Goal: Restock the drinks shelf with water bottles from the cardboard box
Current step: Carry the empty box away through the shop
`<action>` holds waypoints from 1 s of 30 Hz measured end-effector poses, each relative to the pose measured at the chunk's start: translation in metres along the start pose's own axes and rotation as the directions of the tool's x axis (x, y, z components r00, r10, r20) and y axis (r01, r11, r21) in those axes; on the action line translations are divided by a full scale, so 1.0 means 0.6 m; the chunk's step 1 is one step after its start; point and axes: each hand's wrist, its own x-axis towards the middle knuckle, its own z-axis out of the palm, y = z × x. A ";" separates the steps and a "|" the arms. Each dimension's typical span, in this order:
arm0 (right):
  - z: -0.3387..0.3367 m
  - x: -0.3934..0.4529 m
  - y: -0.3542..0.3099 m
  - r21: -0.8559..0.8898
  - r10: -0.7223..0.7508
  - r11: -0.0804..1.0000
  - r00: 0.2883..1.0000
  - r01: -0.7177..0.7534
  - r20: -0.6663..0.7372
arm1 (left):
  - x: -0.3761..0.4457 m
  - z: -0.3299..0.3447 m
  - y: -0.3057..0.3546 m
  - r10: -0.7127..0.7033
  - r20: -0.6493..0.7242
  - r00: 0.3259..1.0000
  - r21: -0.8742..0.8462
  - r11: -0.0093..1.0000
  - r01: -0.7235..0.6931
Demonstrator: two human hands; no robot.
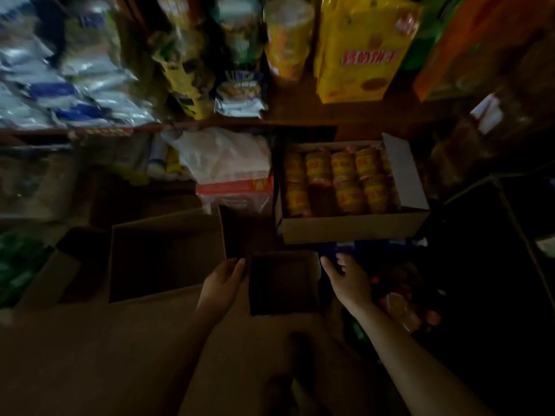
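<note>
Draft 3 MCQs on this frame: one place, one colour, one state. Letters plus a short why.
1. The open box of yellow-labelled jars sits where?
A. ahead and right of the hands
B. top shelf
C. in the left hand

2. The tall carton on the shelf is:
A. blue
B. yellow
C. white

3. The dark cardboard box between the hands is:
A. taped shut
B. crushed flat
C. open-topped

A: it lies beyond the right hand.
B: its front is yellow.
C: its flaps stand up, one by the left hand.

brown cardboard box (162,259), yellow bag (360,49)
</note>
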 end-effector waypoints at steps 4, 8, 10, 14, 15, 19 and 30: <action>0.069 0.104 0.069 0.012 0.063 0.998 0.997 -0.064 0.041 | 0.101 0.068 -0.059 -0.080 0.012 0.997 0.001 0.997 0.080; 0.146 0.192 0.140 0.039 0.133 0.990 0.991 -0.133 0.011 | 0.186 0.146 -0.131 -0.161 0.048 0.986 -0.010 0.987 0.162; 0.187 0.235 0.190 0.032 0.181 0.983 0.983 -0.180 -0.031 | 0.222 0.183 -0.181 -0.193 0.083 0.978 -0.007 0.981 0.195; 0.262 0.283 0.271 -0.217 -0.029 0.976 0.985 -0.009 -0.170 | 0.281 0.265 -0.288 -0.180 0.113 0.977 -0.053 0.981 0.187; 0.278 0.293 0.284 -0.279 -0.092 0.959 0.978 0.037 -0.185 | 0.292 0.283 -0.304 -0.169 0.113 0.979 -0.061 0.982 0.176; 0.350 0.346 0.332 -0.180 -0.078 0.982 0.990 0.055 -0.120 | 0.331 0.342 -0.347 -0.100 0.104 0.990 -0.090 0.990 0.110; 0.425 0.433 0.423 0.160 0.225 0.962 0.974 -0.219 -0.020 | 0.416 0.414 -0.416 -0.138 -0.149 0.979 -0.077 0.989 0.128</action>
